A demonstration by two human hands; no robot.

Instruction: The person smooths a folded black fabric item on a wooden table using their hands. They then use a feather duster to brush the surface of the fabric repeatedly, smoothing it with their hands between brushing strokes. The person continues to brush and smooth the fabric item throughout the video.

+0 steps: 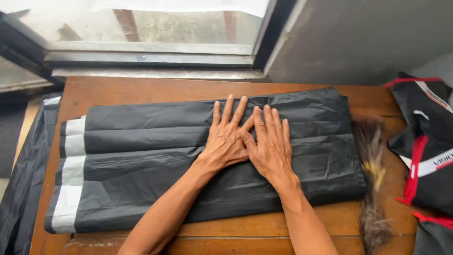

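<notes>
A folded black garment of thin shiny fabric, with grey-white reflective bands at its left end, lies lengthwise on a wooden table. My left hand presses flat on the middle of the fabric with its fingers spread. My right hand lies flat beside it, thumb touching the left hand, fingers pointing away from me. Neither hand grips anything.
A feather duster lies on the table to the right of the garment. Black gear with red and white trim is piled at the far right. More black fabric hangs off the left edge. A window is behind the table.
</notes>
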